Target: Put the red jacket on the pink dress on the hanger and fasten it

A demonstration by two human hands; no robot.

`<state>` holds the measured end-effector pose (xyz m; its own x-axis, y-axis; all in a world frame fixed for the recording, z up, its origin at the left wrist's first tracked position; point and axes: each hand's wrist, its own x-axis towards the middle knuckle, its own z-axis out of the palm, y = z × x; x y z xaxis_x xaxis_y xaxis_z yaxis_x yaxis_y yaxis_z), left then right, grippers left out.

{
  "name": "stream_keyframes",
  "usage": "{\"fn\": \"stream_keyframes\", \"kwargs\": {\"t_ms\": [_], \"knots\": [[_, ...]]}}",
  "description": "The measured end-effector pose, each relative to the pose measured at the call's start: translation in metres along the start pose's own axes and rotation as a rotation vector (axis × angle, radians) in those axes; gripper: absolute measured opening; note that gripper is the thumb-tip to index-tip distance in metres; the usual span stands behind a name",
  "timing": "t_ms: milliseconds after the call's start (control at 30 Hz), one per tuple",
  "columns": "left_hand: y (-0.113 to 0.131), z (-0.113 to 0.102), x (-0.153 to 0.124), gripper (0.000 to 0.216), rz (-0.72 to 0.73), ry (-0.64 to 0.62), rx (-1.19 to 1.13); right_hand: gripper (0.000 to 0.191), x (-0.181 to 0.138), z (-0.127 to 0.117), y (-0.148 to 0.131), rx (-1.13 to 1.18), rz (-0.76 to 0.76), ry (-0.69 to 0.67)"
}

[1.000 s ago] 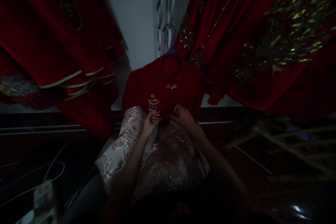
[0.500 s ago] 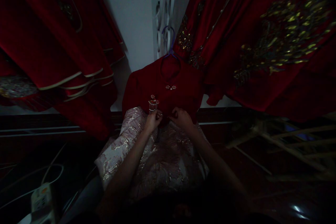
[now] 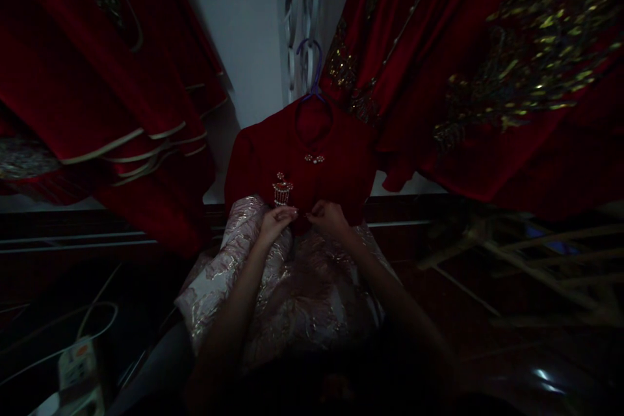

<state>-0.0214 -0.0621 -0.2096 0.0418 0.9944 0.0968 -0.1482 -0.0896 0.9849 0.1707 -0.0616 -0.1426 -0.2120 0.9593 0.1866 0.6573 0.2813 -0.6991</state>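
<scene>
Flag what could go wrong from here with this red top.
Snag: the left hand is just below the beaded ornament and might catch its strands.
Misplacement: it's dim, and I can't tell whether the right hand holds anything; fine work could go astray.
Shift: the red top hangs on a purple hanger, so tugging may move it.

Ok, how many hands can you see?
2. The left hand is just below the beaded decoration on the red top; the right hand is a little to the right, near the top's lower front. It's dark, but no others show.
</scene>
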Motion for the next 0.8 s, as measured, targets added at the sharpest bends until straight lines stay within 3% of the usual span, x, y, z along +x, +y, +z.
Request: {"fn": "stream_keyframes", "kwargs": {"t_ms": [133,300,567,800], "knots": [[0.003,0.000,-0.001,0.041,-0.057,-0.011,-0.077,0.017,0.000,0.001,-0.002,0.172,-0.015,-0.043],[0.004,0.001,-0.003,0.040,-0.069,-0.048,-0.098,0.022,0.003,0.006,0.004,0.248,-0.008,0.045],[-0.003,0.003,-0.002,0.037,-0.078,0.064,-0.021,0.017,-0.002,0.025,0.004,0.152,-0.095,0.086],[-0.008,0.002,0.000,0.033,-0.042,0.063,0.016,0.014,-0.005,0.034,0.011,0.032,-0.189,0.103]]}}
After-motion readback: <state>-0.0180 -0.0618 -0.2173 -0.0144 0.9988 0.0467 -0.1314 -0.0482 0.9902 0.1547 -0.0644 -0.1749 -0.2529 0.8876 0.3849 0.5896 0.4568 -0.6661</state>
